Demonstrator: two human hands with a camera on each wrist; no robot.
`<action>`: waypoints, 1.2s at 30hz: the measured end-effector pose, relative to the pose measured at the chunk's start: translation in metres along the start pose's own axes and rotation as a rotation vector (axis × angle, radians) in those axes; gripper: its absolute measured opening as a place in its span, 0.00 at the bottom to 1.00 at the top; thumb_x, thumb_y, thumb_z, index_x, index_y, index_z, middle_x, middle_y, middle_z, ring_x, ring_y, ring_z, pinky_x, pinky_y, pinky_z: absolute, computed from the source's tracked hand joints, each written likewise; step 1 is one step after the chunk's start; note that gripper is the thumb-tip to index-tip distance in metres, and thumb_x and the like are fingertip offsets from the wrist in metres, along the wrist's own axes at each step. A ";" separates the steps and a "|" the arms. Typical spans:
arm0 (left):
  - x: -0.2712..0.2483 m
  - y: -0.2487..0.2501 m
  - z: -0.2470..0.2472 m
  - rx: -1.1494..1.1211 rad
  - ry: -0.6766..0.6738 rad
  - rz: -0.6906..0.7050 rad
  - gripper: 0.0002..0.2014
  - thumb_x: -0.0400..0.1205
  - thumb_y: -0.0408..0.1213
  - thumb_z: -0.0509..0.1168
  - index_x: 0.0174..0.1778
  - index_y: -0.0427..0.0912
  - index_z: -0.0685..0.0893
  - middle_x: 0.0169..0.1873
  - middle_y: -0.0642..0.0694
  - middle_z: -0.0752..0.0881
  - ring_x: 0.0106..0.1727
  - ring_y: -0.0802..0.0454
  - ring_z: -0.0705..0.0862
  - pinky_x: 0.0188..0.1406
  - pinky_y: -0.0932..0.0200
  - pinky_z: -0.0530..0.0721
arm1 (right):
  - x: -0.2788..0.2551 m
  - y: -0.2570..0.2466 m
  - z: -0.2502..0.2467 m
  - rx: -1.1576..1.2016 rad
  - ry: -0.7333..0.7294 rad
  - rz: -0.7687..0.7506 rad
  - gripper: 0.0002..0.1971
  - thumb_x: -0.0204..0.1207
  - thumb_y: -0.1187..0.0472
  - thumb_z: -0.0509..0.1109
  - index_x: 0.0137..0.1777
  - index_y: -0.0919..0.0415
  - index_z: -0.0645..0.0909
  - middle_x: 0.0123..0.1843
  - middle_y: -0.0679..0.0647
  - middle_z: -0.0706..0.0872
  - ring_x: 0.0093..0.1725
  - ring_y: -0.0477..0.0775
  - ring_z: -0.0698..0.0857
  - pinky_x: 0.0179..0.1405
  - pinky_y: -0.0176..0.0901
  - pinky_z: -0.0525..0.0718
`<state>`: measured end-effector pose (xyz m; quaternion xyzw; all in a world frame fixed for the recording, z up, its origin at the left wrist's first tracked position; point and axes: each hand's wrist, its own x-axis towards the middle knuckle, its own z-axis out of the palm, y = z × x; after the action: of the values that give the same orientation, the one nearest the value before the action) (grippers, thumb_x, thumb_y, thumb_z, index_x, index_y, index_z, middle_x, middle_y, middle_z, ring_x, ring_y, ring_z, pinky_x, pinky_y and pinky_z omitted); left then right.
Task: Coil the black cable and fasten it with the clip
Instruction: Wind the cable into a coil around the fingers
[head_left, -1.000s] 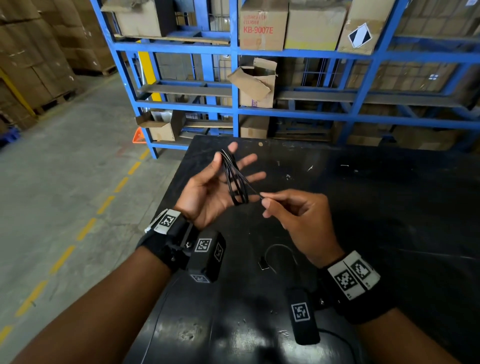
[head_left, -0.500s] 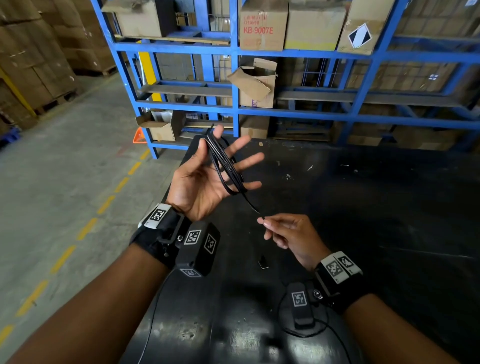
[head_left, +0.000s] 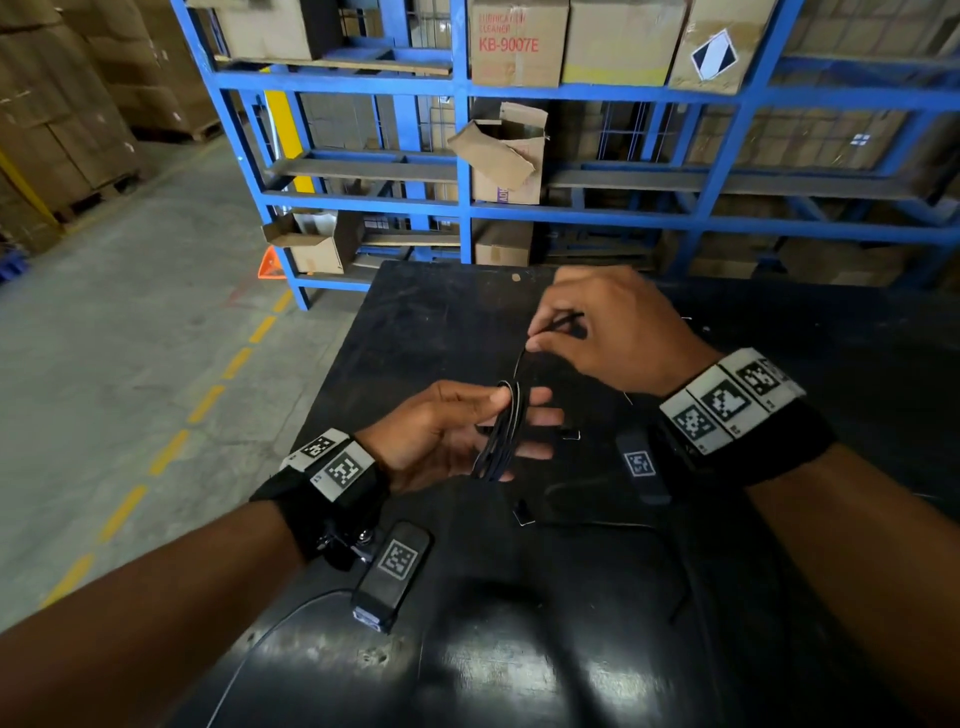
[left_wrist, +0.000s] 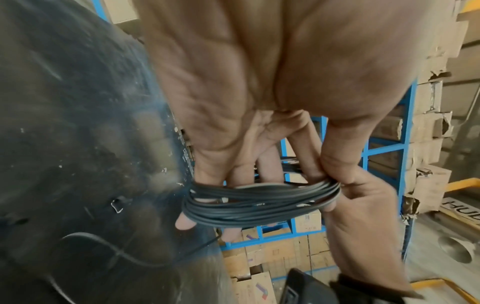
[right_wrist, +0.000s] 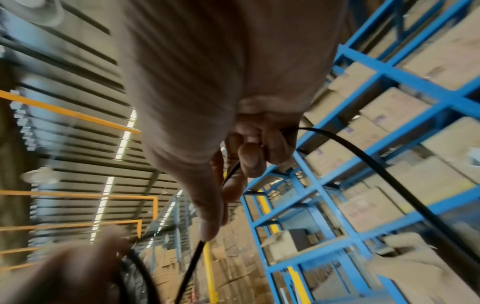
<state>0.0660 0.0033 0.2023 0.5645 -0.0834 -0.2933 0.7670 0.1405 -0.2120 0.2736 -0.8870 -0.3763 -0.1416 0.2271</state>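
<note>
The black cable is wound in several loops round the fingers of my left hand, above the black table. In the left wrist view the thumb presses the coil against the forefinger. My right hand is just beyond and above the left hand. It pinches the free stretch of the cable between thumb and fingers, and the strand runs down to the coil. A small black clip lies on the table under my hands, also seen as the clip.
A blue steel rack with cardboard boxes stands right behind the table. The table's left edge drops to a concrete floor with a yellow dashed line. Thin wires of the wrist cameras lie on the near table.
My left hand has come down from a raised, spread-fingered pose and its thumb now clamps the coil. My right hand has swung up and away from me, carrying the cable's free stretch.
</note>
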 end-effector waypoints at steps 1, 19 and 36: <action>0.001 0.001 0.000 0.016 0.025 -0.009 0.21 0.87 0.47 0.62 0.74 0.45 0.85 0.75 0.37 0.85 0.74 0.29 0.83 0.79 0.17 0.65 | 0.001 -0.006 -0.004 -0.022 -0.009 -0.019 0.04 0.74 0.53 0.82 0.44 0.51 0.92 0.41 0.42 0.86 0.41 0.44 0.85 0.43 0.47 0.86; 0.031 0.026 -0.027 -0.471 0.153 0.416 0.20 0.91 0.51 0.52 0.76 0.55 0.79 0.83 0.34 0.75 0.80 0.24 0.75 0.71 0.17 0.74 | -0.062 -0.035 0.083 0.852 0.409 0.355 0.07 0.79 0.68 0.77 0.53 0.63 0.94 0.36 0.54 0.94 0.24 0.40 0.82 0.26 0.32 0.78; 0.009 0.012 -0.006 -0.309 -0.226 0.162 0.21 0.88 0.48 0.59 0.75 0.50 0.82 0.84 0.32 0.72 0.83 0.21 0.68 0.79 0.12 0.53 | -0.047 0.042 0.072 0.636 0.132 0.415 0.10 0.72 0.70 0.82 0.41 0.53 0.92 0.37 0.48 0.93 0.36 0.41 0.90 0.42 0.34 0.86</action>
<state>0.0800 0.0058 0.2099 0.3952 -0.1679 -0.3015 0.8513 0.1455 -0.2293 0.1797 -0.8185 -0.1986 -0.0253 0.5385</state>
